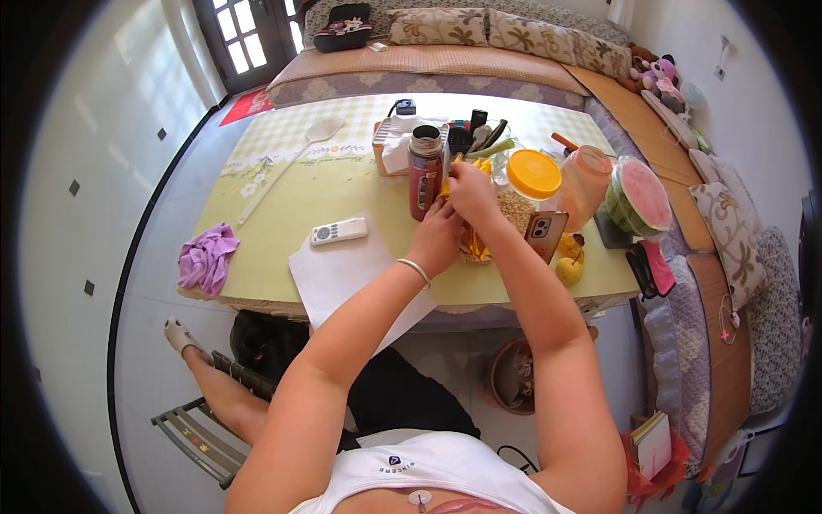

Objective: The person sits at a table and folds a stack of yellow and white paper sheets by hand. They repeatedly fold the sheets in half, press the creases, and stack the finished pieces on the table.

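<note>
Both my hands meet over the table, just right of an open red thermos (425,176) with a silver neck. The fingers of my right hand (473,193) are pinched on a small yellow packet (444,189), mostly hidden by the hands. My left hand (437,234) lies lower and closer to me, its fingertips together at the same packet, a silver bangle on the wrist. More orange-yellow packets (477,249) show behind and below my hands. To their right stands a clear jar (517,211) of pale grains with a yellow lid, and a phone (545,236) is propped upright before it.
A white remote (339,231) lies on white paper (330,272). Left are a purple cloth (207,259) and a fly swatter (276,180); behind the thermos, a tissue box (387,163). Yellow pears (568,271), a pinkish jug (586,184) and a cut watermelon (638,199) stand right. A bin (505,390) sits below.
</note>
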